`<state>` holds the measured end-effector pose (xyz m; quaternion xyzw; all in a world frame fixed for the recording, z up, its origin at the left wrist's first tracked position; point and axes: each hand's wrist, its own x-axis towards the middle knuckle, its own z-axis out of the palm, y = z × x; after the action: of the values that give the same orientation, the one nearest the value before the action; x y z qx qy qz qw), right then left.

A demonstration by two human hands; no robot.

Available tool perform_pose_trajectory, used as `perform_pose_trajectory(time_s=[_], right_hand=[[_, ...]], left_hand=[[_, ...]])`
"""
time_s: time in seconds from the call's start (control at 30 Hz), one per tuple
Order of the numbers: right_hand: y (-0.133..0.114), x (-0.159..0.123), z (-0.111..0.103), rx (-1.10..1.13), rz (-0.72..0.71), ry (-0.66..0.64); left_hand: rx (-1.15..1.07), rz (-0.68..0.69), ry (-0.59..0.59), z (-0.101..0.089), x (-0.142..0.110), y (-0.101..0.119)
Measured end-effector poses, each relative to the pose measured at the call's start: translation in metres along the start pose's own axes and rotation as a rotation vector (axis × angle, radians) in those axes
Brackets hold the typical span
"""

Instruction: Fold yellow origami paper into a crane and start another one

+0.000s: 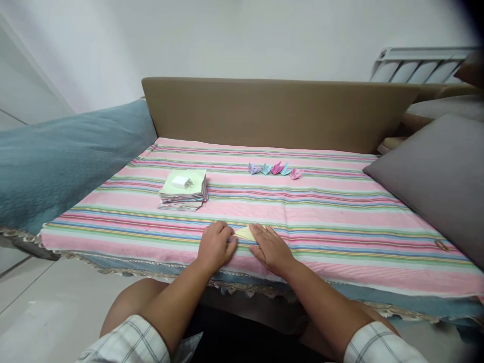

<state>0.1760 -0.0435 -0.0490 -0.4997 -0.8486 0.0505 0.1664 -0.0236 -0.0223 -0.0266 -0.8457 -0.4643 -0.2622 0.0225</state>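
Note:
A small folded piece of pale yellow paper [245, 233] lies on the striped cloth, narrowing to a point on its left. At that pointed end my left hand [216, 246] is closed, its fingers curled with the thumb close by; the exact grip on the tip is partly hidden. My right hand [273, 251] rests flat over the right part of the paper, fingers stretched out and covering it. Beyond the hands, a row of several folded paper cranes [277, 168] in purple, blue and pink sits on the cloth.
To the left stands a stack of square paper sheets [182, 199] with a white plug adapter [181, 182] on top. The striped cloth [325, 214] covers the sofa seat. A grey cushion [434, 171] is at right, a blue-covered armrest [75, 151] at left. A small brown object [441, 245] lies near the cushion.

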Motion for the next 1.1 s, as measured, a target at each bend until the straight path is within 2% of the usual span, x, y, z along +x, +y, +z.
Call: perform_pose_trajectory(time_s=[0.07, 0.17, 0.3, 0.47, 0.63, 0.7, 0.77, 0.8, 0.87, 0.9, 1.0, 1.1], right_hand=[[0.0, 0.0, 0.001, -0.018, -0.009, 0.005], [0.001, 0.0, 0.002, -0.045, -0.027, 0.001], [0.0, -0.001, 0.002, -0.069, -0.028, -0.013], [-0.001, 0.0, 0.002, -0.063, -0.026, -0.018], [0.0, 0.0, 0.002, -0.062, -0.025, -0.025], [-0.001, 0.0, 0.002, -0.06, -0.025, -0.021], [-0.001, 0.0, 0.002, -0.063, -0.02, -0.013], [-0.001, 0.0, 0.003, -0.065, -0.017, -0.009], [-0.001, 0.0, 0.005, -0.066, -0.012, -0.004], [-0.001, 0.0, 0.005, -0.067, -0.01, -0.004], [0.0, 0.0, 0.006, -0.077, -0.012, -0.011], [0.001, -0.001, 0.005, -0.089, -0.024, -0.03]], left_hand=[[0.013, 0.015, 0.025, 0.006, 0.002, 0.005], [0.061, 0.011, -0.021, 0.015, 0.005, 0.01], [0.057, -0.029, -0.034, 0.021, 0.007, 0.007], [0.006, -0.133, 0.021, 0.021, 0.008, 0.0], [-0.005, -0.216, -0.01, 0.012, 0.01, -0.006], [0.013, -0.219, 0.033, 0.01, 0.009, -0.005], [0.011, -0.115, 0.104, 0.013, 0.006, 0.0], [-0.014, -0.008, 0.119, 0.016, 0.004, 0.003], [-0.074, 0.216, 0.088, 0.025, -0.001, 0.011], [-0.078, 0.281, 0.071, 0.031, -0.003, 0.014], [-0.081, 0.287, 0.093, 0.043, -0.007, 0.02], [-0.05, 0.277, 0.081, 0.046, -0.008, 0.019]])
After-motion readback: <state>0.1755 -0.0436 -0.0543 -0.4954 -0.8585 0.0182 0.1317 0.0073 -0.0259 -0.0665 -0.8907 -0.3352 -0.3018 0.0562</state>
